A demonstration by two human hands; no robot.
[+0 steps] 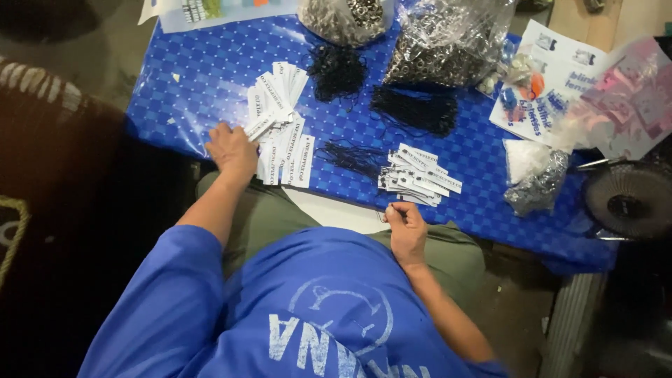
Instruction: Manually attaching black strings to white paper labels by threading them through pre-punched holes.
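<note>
My left hand (pixel 231 150) rests at the near edge of the blue checked table (pixel 189 84) and pinches one white paper tag (pixel 260 126) at the edge of a fanned heap of white tags (pixel 281 115). My right hand (pixel 406 227) sits closed just off the table's near edge, below a smaller stack of strung tags (pixel 418 178); a thin black string seems to be between its fingers, but it is too small to be sure. Bundles of black strings (pixel 414 108) lie between the two tag piles.
Clear bags of small metal rings (pixel 448 42) stand at the table's far side. Printed papers (pixel 553 84) and pink plastic (pixel 630 98) lie at the right, with a small white bag (pixel 525 157) and a crumpled clear bag (pixel 539 185). A round fan (pixel 630 203) sits off the right edge.
</note>
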